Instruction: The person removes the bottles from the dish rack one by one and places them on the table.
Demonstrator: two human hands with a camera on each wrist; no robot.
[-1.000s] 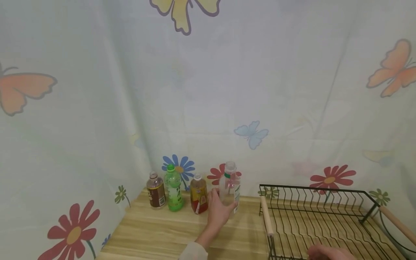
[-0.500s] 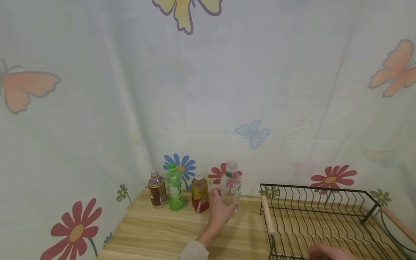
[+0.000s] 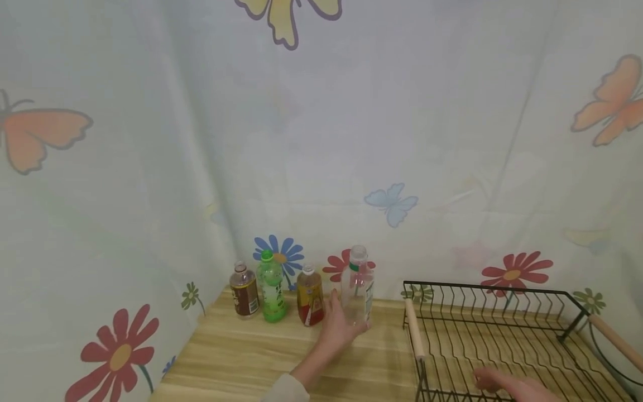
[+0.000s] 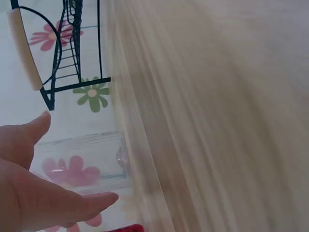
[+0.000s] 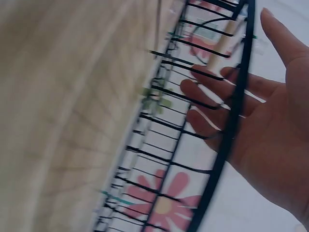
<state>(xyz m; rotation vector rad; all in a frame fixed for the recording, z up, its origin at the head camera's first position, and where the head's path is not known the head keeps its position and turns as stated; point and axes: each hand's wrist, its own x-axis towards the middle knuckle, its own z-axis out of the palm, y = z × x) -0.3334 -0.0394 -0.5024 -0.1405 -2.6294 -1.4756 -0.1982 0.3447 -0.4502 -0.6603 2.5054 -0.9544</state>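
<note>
A clear, uncapped plastic bottle (image 3: 355, 293) with a green band at its neck stands upright on the wooden table. My left hand (image 3: 337, 330) is beside its lower part, thumb and fingers spread on either side. In the left wrist view those fingers (image 4: 91, 205) are fairly straight, and the bottle (image 4: 108, 145) stands beyond them; whether they touch it I cannot tell. Over the front of a black wire dish rack (image 3: 484, 287) is my right hand (image 3: 507, 384). The right wrist view shows that hand (image 5: 270, 116) with loose, spread fingers behind the rack's rail, holding nothing.
Left of the clear bottle stand a bottle with a yellow-red label (image 3: 310, 301), a green bottle (image 3: 272, 296) and a brown-labelled bottle (image 3: 245, 296). The rack has wooden handles (image 3: 414, 329). A flower-and-butterfly curtain (image 3: 311, 139) hangs behind the table (image 3: 251, 357).
My left hand's grip on the clear bottle has loosened and the hand has lowered slightly; the bottle stays in place. My right hand has risen a little over the rack.
</note>
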